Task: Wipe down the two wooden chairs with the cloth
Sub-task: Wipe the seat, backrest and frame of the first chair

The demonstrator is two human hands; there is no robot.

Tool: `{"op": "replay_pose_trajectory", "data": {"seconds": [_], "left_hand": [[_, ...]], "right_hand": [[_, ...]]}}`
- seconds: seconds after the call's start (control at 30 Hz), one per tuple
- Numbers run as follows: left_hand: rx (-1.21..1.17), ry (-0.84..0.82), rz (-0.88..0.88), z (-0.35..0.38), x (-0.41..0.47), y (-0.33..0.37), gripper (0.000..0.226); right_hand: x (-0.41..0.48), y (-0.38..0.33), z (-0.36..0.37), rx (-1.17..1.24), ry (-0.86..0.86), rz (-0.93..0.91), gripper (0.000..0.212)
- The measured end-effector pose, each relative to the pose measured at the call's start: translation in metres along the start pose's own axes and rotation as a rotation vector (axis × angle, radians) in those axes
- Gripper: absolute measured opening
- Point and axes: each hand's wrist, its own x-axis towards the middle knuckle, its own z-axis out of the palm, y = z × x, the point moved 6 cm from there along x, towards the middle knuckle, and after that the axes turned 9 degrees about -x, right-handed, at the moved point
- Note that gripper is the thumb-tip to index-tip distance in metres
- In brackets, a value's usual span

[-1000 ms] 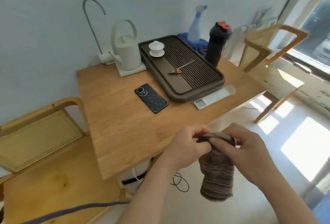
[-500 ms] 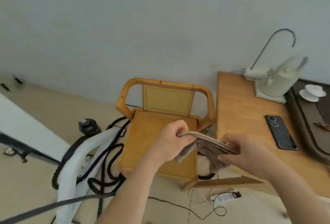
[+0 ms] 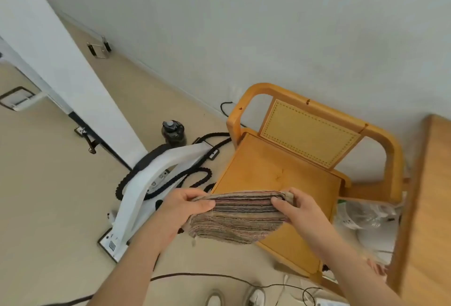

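A striped brown cloth (image 3: 238,218) is stretched flat between my hands above the front of a wooden chair (image 3: 275,174). My left hand (image 3: 185,208) pinches the cloth's left edge. Its right edge is held by my right hand (image 3: 296,210). The chair has a curved wooden frame and a woven cane back panel (image 3: 307,132), and it stands against the wall beside the table. The cloth hides the front part of the seat. Only one chair is in view.
A wooden table edge (image 3: 427,208) runs down the right side. Left of the chair lie a white machine arm (image 3: 146,183), black braided cables (image 3: 190,178) and a dark bottle (image 3: 173,132). Cords (image 3: 219,276) cross the floor near my shoes (image 3: 234,298). Plastic bags (image 3: 366,215) sit under the table.
My view has swung left from the table to the chair by the wall. My hands have unfolded the bunched cloth and spread it flat over the chair seat.
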Motion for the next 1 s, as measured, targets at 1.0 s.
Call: {"op": "replay_pose_trajectory", "data": {"seconds": [1.0], "left_hand": [[-0.101,0.163,-0.110,-0.050,0.330,-0.188,0.016]], "right_hand": [[0.291,0.124,0.184,-0.845,0.491,-0.075,0.060]]}}
